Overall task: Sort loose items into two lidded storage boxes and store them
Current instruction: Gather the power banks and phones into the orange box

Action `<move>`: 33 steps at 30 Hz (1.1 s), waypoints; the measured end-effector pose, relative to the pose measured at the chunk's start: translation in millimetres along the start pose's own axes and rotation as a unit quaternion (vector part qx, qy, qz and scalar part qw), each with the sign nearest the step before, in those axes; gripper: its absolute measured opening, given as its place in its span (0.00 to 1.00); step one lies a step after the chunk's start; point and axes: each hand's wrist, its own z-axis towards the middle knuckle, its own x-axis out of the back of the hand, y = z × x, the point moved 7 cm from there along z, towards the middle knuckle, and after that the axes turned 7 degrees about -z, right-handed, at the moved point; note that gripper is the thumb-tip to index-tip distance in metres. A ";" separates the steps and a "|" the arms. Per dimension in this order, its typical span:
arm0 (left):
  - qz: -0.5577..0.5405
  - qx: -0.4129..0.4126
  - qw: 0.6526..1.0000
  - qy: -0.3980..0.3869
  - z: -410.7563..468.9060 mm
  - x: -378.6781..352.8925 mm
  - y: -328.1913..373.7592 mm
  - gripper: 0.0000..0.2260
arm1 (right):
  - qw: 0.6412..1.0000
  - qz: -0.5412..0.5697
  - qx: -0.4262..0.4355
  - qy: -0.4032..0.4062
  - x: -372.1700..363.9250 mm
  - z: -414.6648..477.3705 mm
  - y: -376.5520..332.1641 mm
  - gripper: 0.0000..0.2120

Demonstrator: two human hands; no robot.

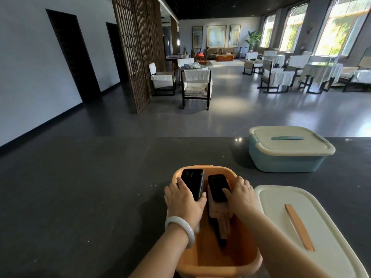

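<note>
Counter layout, head view.
I see the open box [241, 247] nearest me on the counter [90, 197], with its loose lid [291, 213] lying just beside it on the right. The lidded box [287, 159] sits behind that lid. Inside the open box, at its far end, the left hand [184, 199] holds the left phone [193, 180] and the right hand [242, 192] holds the right phone [217, 186].

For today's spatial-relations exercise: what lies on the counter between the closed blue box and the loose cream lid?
Nothing: in the head view, only bare dark counter separates the blue box from the cream lid.
</note>
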 end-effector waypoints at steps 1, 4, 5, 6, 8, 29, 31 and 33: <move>-0.005 0.006 1.000 -0.003 -0.8 -2.0 1.2 0.40 | 1.000 0.010 -0.002 -0.012 -1.6 0.7 0.7 0.28; -0.019 0.026 0.999 0.004 -3.4 -5.6 1.8 0.40 | 1.000 0.016 -0.005 -0.015 -2.3 0.5 2.1 0.28; -0.019 0.030 0.999 0.008 -4.2 -6.5 1.7 0.40 | 1.000 0.004 0.001 -0.001 -0.8 0.2 0.7 0.27; -0.020 0.033 0.999 0.012 -4.6 -7.3 1.7 0.40 | 1.000 -0.009 0.015 0.025 2.3 -0.3 -2.4 0.27; -0.030 0.039 0.999 0.019 -4.1 -8.3 1.1 0.40 | 0.994 0.004 0.068 0.086 10.2 -2.4 -17.8 0.25; -0.098 0.014 0.993 -0.069 24.9 4.3 -35.8 0.47 | 0.843 0.477 -0.090 -0.232 -61.5 0.4 -68.2 0.11; -0.102 0.046 0.990 -0.087 25.0 4.8 -53.8 0.44 | 0.844 0.479 -0.096 -0.222 -64.2 1.7 -65.9 0.11; -0.098 0.070 0.987 -0.108 20.9 0.0 -65.9 0.39 | 0.855 0.468 -0.096 -0.201 -65.0 3.8 -65.8 0.10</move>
